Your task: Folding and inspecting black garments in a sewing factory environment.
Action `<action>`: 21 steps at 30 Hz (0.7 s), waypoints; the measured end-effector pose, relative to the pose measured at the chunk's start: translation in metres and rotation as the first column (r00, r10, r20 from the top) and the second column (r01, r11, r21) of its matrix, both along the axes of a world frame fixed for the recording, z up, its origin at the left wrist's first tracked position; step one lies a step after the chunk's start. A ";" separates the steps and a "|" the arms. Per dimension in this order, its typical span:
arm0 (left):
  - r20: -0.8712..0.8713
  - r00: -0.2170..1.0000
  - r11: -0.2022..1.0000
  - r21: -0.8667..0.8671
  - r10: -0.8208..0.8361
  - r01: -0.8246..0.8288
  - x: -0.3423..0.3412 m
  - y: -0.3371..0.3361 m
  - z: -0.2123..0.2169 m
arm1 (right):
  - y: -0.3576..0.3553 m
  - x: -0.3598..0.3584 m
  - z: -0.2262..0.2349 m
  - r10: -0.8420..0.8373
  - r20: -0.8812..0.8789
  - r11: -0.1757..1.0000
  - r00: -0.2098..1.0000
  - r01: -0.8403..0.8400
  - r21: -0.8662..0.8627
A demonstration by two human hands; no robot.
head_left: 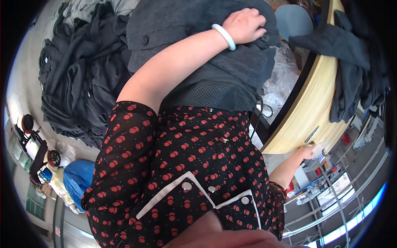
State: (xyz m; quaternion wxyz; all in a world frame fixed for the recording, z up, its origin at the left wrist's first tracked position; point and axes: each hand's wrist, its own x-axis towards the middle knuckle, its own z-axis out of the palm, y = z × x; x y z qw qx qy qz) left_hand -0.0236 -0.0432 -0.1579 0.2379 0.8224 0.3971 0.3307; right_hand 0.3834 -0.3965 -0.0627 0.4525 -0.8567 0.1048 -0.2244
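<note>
A dark grey buttoned garment (165,31) is spread across my lap. My left hand (245,25) rests on its far right part, close to a dark button (265,37); its fingers are curled in against the cloth, and a pale bracelet (224,37) circles the wrist. Out to the right, my right hand (308,151) is at the near end of a light wooden table (285,124). Its fingers look closed by a small pale flat piece (319,149) that I cannot name. A slim dark tool (312,134) lies on the wood near that hand.
A heap of dark clothes (80,70) lies at my left. More dark garments (351,66) hang over the table. Clear plastic bags (283,76) and a grey rounded seat (294,21) are beside the table. A blue bag (77,180) and a wheeled scooter (37,153) stand at far left.
</note>
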 end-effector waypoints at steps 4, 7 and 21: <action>0.044 0.999 0.998 -0.064 -0.020 0.022 0.011 -0.001 0.003 | 0.002 -0.001 0.006 0.000 -0.013 0.998 1.000 -0.001 -0.057; 0.057 0.998 0.999 -0.038 -0.005 0.007 0.012 -0.002 0.003 | 0.020 -0.022 0.011 -0.001 -0.044 0.994 0.999 -0.004 -0.111; 0.201 0.979 0.988 -0.149 -0.003 0.034 0.006 0.000 0.003 | 0.030 -0.042 0.018 0.071 -0.122 0.995 0.990 -0.079 -0.061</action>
